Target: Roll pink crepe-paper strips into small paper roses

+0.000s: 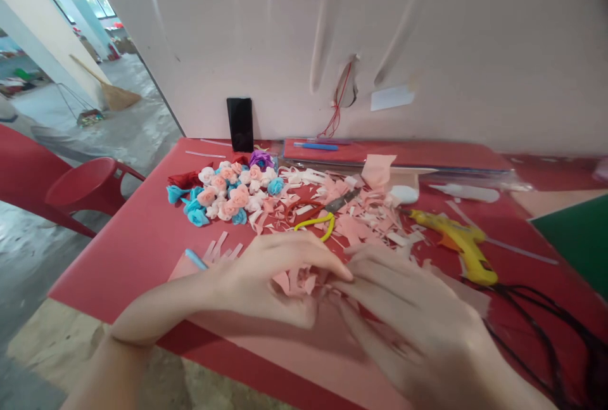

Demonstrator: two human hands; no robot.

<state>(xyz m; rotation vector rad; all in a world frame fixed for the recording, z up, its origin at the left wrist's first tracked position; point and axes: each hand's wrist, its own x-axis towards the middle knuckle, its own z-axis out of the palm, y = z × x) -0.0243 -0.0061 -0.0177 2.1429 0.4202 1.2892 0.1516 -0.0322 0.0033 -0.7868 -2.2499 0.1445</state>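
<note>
My left hand (278, 277) is curved over the pink paper sheet, its thumb and fingers apart in an arch. Pink paper scraps (297, 280) show in the gap of that arch; whether they are touched is unclear. My right hand (413, 308) lies low and slightly blurred, fingers stretched toward the left fingertips. Beneath both hands spreads a flat pink sheet (304, 362). Just beyond the hands lie yellow-and-red-handled scissors (327, 223), half buried in a pile of pink and white cuttings (354, 223).
Pink, white and blue paper flowers (225, 194) cluster at the left. A yellow glue gun (458, 242) with black cables lies at the right. A phone (240, 125) leans on the white panel (285, 36). A pale blue stick (196, 259) rests by my left wrist. A red chair (83, 185) stands left.
</note>
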